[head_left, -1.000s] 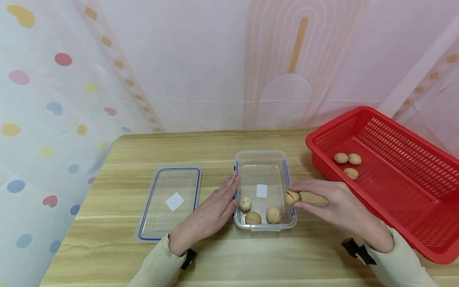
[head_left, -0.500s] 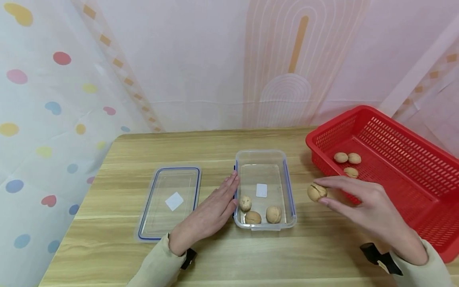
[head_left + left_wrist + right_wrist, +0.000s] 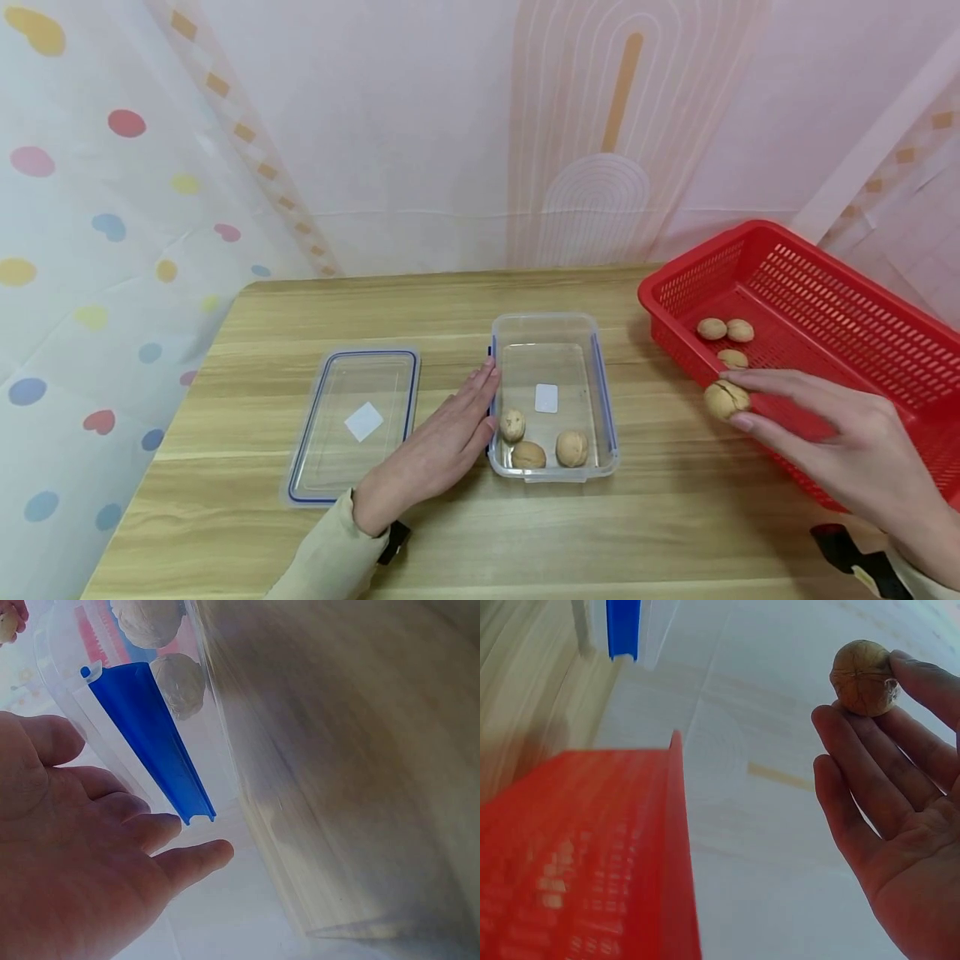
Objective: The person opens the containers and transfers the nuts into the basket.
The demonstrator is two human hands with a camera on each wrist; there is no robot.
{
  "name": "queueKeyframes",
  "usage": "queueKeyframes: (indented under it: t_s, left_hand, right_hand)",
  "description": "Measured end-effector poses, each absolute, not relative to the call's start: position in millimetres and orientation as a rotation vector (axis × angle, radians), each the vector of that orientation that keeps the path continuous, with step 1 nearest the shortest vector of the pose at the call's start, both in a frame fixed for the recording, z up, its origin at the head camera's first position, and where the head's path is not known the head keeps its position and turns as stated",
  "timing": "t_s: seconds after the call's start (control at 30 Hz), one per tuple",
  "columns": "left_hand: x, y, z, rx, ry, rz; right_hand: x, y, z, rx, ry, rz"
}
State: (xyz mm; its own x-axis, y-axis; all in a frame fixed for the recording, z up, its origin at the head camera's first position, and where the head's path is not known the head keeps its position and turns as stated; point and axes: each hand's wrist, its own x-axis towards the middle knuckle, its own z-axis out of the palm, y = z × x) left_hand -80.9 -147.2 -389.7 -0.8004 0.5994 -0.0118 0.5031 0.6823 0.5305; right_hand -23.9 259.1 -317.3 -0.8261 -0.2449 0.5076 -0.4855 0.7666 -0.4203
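A cracked walnut (image 3: 727,400) is pinched between the thumb and fingers of my right hand (image 3: 847,446), over the near left rim of the red basket (image 3: 678,337). The right wrist view shows the same walnut (image 3: 862,678) at the fingertips. My left hand (image 3: 435,442), fingers straight, rests against the left side of the clear plastic container (image 3: 546,477). In the left wrist view that hand (image 3: 90,825) lies beside the container's blue clip (image 3: 150,739). Inside the container, toward its near end, sit three walnuts, one of them at the right (image 3: 572,448).
Three more walnuts, one at the front (image 3: 732,359), lie in the basket's left end. A clear lid (image 3: 360,375) with a blue seal lies flat on the wooden table (image 3: 480,542), left of the container. A patterned cloth (image 3: 420,150) hangs behind the table.
My right hand has carried the cracked walnut rightward, from the container's right edge to the basket's rim. The left hand and the container have stayed in place.
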Motion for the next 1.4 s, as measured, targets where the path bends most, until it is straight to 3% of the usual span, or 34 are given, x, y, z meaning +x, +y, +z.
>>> queueKeyframes:
  t_s: [0.23, 0.63, 1.07, 1.4]
  left_hand:
    - [-81, -147, -389, 0.907, 2.714, 0.773]
    - [-81, -147, -390, 0.908, 2.719, 0.762]
    - [-82, -147, -390, 0.910, 2.722, 0.767]
    - [-82, -147, -391, 0.912, 2.715, 0.773]
  right_hand:
    - [-13, 278, -307, 0.387, -2.637, 0.638]
    - [-15, 310, -305, 0.345, -2.621, 0.663]
    - [-44, 343, -306, 0.310, -2.599, 0.853]
    - [-71, 352, -302, 0.084, -2.837, 0.856]
